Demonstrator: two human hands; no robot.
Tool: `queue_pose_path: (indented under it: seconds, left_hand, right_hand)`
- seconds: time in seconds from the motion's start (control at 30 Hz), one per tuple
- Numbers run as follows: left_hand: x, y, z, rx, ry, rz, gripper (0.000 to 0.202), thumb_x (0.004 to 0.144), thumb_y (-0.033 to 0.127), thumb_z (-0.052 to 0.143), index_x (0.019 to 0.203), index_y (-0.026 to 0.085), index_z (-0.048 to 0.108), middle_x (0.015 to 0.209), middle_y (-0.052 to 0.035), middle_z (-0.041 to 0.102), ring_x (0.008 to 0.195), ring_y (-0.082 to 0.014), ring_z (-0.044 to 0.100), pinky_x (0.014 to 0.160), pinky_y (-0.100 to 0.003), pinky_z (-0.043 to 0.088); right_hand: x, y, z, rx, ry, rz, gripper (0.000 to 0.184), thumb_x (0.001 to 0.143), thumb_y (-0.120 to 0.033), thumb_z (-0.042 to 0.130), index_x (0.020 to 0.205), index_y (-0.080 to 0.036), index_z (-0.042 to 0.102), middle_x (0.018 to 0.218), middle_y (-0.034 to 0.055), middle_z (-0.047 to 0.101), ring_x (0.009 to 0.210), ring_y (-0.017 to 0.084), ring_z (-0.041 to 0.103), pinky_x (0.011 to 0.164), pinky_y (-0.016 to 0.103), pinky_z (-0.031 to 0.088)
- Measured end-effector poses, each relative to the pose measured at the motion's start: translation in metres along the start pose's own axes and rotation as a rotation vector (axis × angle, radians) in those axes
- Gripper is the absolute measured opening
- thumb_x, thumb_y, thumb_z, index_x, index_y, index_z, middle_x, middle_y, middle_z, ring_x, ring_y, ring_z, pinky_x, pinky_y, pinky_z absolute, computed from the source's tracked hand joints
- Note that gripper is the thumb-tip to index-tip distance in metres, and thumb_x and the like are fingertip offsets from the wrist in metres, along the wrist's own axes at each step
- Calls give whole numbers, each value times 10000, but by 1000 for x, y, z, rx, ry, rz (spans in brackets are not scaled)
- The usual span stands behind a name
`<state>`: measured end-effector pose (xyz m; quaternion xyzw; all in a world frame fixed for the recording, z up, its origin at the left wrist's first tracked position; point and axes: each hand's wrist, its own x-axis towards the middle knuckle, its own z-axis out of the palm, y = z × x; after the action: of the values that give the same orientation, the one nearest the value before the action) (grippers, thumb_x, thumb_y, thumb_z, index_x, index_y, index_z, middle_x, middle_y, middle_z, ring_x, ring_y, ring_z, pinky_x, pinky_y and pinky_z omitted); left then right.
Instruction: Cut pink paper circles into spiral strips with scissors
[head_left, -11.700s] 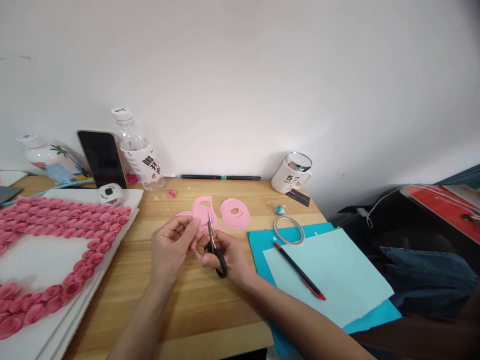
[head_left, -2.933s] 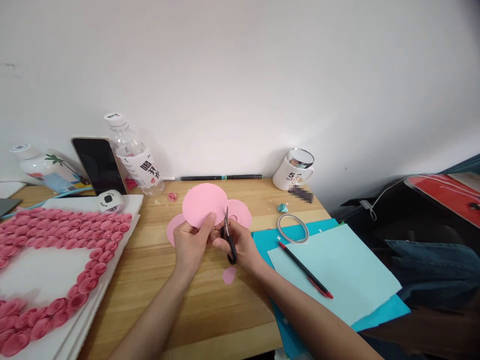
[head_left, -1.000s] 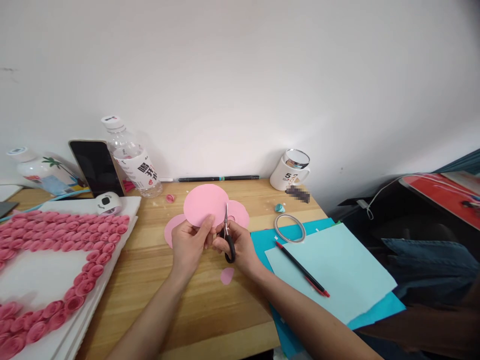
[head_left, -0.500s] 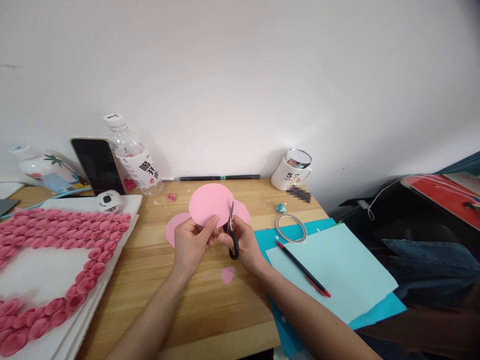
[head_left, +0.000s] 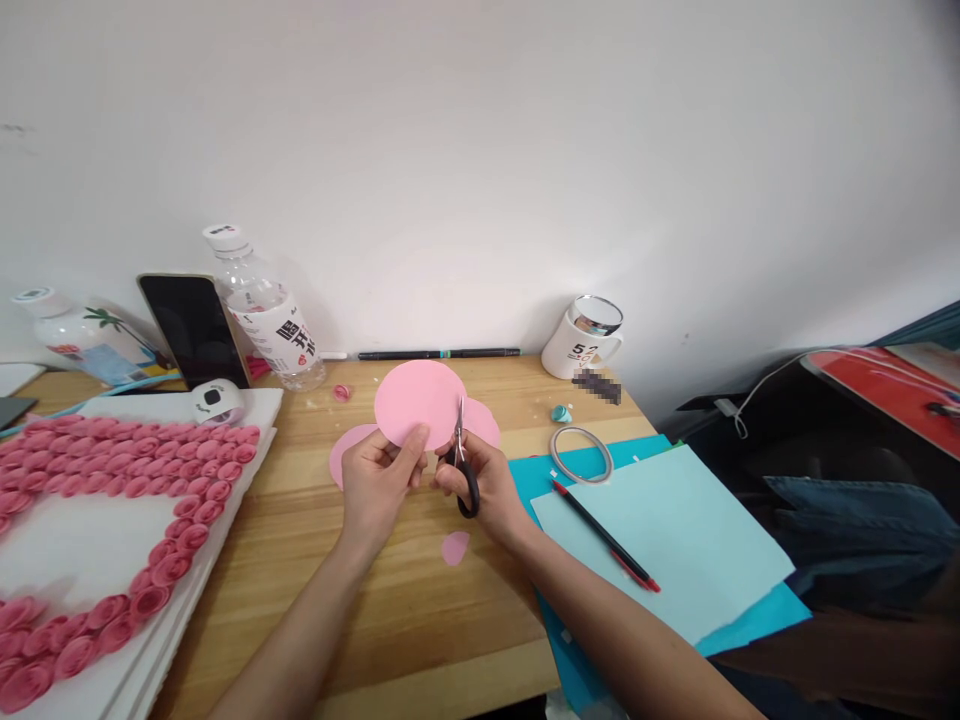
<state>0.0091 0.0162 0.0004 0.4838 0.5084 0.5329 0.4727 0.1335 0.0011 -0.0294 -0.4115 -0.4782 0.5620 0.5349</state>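
My left hand point(head_left: 376, 483) pinches the lower edge of a pink paper circle point(head_left: 416, 400) and holds it upright above the wooden desk point(head_left: 390, 610). My right hand point(head_left: 484, 488) grips small black-handled scissors point(head_left: 463, 468), whose blades point up into the circle's right edge. More pink paper circles point(head_left: 341, 455) lie flat on the desk behind my hands. A small pink paper scrap point(head_left: 454, 548) rests on the desk just below my right wrist.
A white board point(head_left: 82, 530) lined with pink paper roses lies at the left. A phone point(head_left: 193, 330), a water bottle point(head_left: 262, 310), a black marker point(head_left: 439, 354) and a white mug point(head_left: 581, 345) stand at the back. Light blue paper point(head_left: 667, 550), a red-and-black pen point(head_left: 604, 536) and a tape ring point(head_left: 580, 456) lie at the right.
Long before, I was cutting a smaller pink piece; a whole pink circle is in my left hand since. In the last second the hands and scissors barely shifted.
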Motion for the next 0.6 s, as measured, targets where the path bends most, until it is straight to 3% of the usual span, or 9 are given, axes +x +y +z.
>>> queue_pose_path:
  seconds: [0.4, 0.6]
  left_hand:
    - [1, 1, 1, -144, -33, -57, 271, 778, 384, 608, 651, 153, 545, 458, 26, 578, 297, -55, 413, 289, -173, 290]
    - [1, -3, 2, -208, -61, -114, 258, 688, 287, 691, 533, 142, 544, 425, 32, 552, 299, -41, 401, 304, -168, 294]
  right_hand:
    - [-2, 3, 3, 25, -42, 43, 405, 649, -515, 728, 723, -197, 487, 553, -48, 485, 495, 97, 426, 471, 224, 324]
    - [-2, 7, 6, 53, -62, 2, 397, 634, -491, 762, 761, -205, 518, 594, -41, 528, 508, 112, 466, 491, 238, 375]
